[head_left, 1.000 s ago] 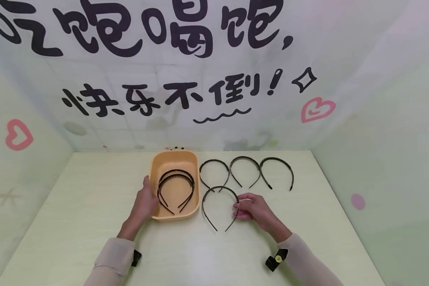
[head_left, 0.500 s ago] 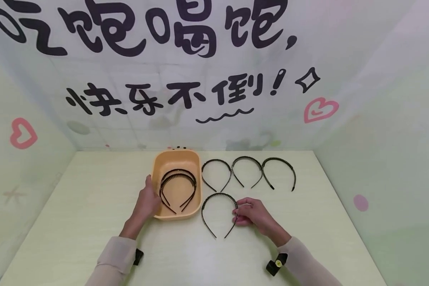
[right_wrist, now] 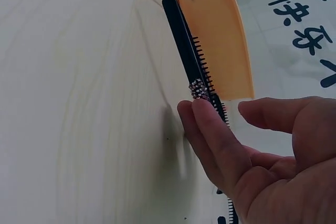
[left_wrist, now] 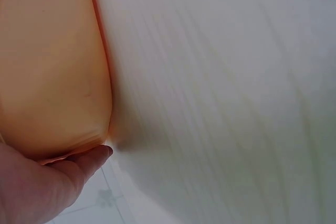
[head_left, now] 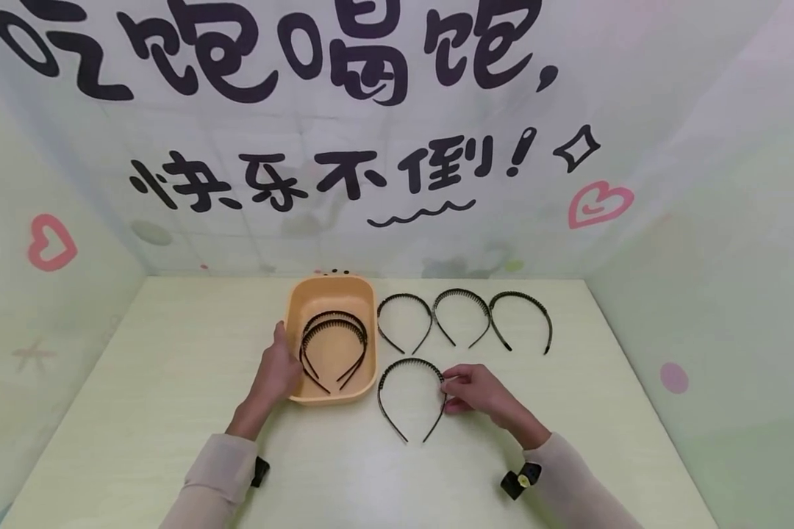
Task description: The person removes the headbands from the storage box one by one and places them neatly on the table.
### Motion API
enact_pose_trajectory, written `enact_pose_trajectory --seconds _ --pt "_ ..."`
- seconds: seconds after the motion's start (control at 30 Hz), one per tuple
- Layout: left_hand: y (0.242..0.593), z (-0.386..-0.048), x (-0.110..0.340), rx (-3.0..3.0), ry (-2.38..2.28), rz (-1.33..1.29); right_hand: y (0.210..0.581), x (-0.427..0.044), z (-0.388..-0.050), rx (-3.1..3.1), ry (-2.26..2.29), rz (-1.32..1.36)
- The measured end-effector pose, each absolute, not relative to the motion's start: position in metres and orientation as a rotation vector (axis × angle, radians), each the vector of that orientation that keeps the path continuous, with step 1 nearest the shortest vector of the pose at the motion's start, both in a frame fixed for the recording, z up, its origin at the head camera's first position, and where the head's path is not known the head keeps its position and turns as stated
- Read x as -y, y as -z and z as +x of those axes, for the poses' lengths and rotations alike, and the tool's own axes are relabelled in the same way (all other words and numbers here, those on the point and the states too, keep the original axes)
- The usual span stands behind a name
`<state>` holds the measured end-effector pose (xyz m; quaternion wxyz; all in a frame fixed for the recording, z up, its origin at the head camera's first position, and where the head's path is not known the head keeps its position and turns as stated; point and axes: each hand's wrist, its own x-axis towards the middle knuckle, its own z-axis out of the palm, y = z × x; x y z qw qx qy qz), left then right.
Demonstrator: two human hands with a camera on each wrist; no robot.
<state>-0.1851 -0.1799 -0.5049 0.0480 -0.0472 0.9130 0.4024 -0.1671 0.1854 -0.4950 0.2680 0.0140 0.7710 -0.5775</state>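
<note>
A thin black headband (head_left: pixel 412 361) with comb teeth is in front of a row of headbands. My right hand (head_left: pixel 479 389) is at its right side. In the right wrist view, the fingertips touch the headband near a cluster of sparkly stones (right_wrist: pixel 198 88), while the thumb (right_wrist: pixel 262 115) stands apart from it. My left hand (head_left: pixel 278 371) grips the left rim of a peach-orange plastic tray (head_left: pixel 334 294). Two black headbands (head_left: pixel 334 323) lie overlapping inside that tray. The left wrist view shows the hand (left_wrist: pixel 42 187) at the tray's edge; some fingers are hidden.
To the tray's right, three more black headbands run along the back: the left one (head_left: pixel 403 295), the middle one (head_left: pixel 459 292) and the right one (head_left: pixel 519 294). Behind the pale table (head_left: pixel 357 470) rises a wall with black lettering; side walls flank it.
The front headband has come toward the person, off the ends of the back left headband. My right hand moved with it, then loosened. My left hand stays on the tray.
</note>
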Motion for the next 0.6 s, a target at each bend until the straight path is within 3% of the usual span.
enact_pose_trajectory --seconds 0.6 --pt "0.5068 -0.1862 0.1812 -2.802 -1.212 -0.146 0.4950 -0.1874 -0.1686 -2.122 1.496 0.042"
